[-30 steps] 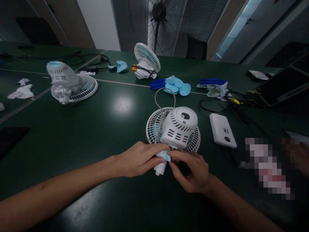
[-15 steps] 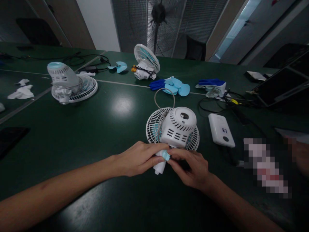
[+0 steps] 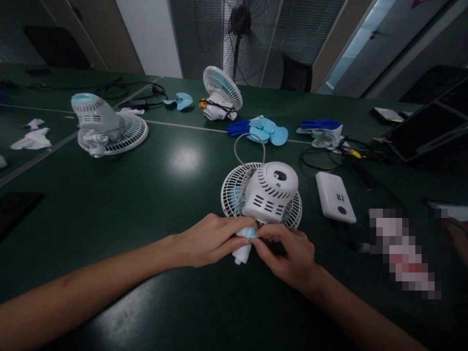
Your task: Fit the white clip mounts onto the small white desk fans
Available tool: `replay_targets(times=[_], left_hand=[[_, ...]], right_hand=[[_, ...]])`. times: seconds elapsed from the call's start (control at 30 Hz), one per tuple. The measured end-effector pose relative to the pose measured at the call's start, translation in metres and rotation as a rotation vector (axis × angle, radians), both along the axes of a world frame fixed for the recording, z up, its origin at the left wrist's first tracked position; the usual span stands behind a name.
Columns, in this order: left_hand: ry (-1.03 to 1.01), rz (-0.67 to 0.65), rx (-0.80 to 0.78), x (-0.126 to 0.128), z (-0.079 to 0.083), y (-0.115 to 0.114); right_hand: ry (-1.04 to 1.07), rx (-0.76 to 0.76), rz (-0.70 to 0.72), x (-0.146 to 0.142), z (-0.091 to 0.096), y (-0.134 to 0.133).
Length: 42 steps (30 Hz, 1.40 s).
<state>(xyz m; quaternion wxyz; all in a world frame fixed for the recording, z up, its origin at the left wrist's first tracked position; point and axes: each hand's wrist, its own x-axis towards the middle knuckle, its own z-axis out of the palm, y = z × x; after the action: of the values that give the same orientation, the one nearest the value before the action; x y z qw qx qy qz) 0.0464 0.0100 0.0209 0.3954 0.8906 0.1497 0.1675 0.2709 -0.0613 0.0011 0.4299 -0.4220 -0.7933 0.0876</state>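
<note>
In front of me a white fan (image 3: 268, 192) lies face down, its round grille flat on the table and its vented motor housing on top. My left hand (image 3: 215, 239) is closed around the fan's short white neck (image 3: 241, 254), which sticks out toward me. A small light-blue knob (image 3: 250, 233) sits on that neck, between my two hands. With thumb and fingertips, my right hand (image 3: 288, 251) pinches the knob from the right. A thin grey cable (image 3: 250, 135) loops up behind the housing.
Two more white fans (image 3: 109, 129) (image 3: 221, 95) stand farther back. Loose blue fan blades (image 3: 268, 131), blue-and-white gloves (image 3: 321, 127) and black cables lie beyond. On the right are a white power bank (image 3: 335, 196), a pixelated patch and another person's hand (image 3: 458, 239) by a phone-like object.
The blue knob has turned a little under my right fingertips, which shifted slightly. My left hand stays in place. At the right edge the other person's hand has moved lower.
</note>
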Motion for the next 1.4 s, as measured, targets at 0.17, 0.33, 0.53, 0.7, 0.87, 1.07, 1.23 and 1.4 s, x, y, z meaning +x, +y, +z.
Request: replay_targets(times=[0.17, 0.33, 0.53, 0.7, 0.87, 1.07, 1.23, 1.4], left_hand=[[0.022, -0.002, -0.007, 0.0, 0.001, 0.0], [0.018, -0.001, 0.007, -0.001, -0.001, 0.001], [0.011, 0.007, 0.04, -0.002, -0.004, 0.001], [0.004, 0.005, 0.038, -0.002, -0.003, 0.001], [0.019, -0.004, 0.018, -0.002, -0.002, 0.001], [0.004, 0.021, 0.083, -0.002, -0.006, 0.001], [0.005, 0.018, 0.08, -0.002, -0.006, 0.001], [0.001, 0.018, 0.084, -0.003, -0.006, 0.0]], right_hand=[[-0.01, 0.0, -0.01, -0.001, 0.002, 0.0], [-0.073, 0.045, -0.035, -0.001, 0.001, 0.001], [-0.15, 0.083, -0.054, -0.005, 0.0, 0.002], [-0.131, 0.102, -0.058, -0.007, 0.0, 0.001], [-0.008, 0.045, 0.029, 0.002, 0.0, 0.0], [-0.09, 0.076, 0.162, 0.014, 0.003, 0.002], [-0.084, 0.056, 0.181, 0.016, 0.002, 0.004], [-0.087, 0.048, 0.156, 0.017, -0.002, 0.004]])
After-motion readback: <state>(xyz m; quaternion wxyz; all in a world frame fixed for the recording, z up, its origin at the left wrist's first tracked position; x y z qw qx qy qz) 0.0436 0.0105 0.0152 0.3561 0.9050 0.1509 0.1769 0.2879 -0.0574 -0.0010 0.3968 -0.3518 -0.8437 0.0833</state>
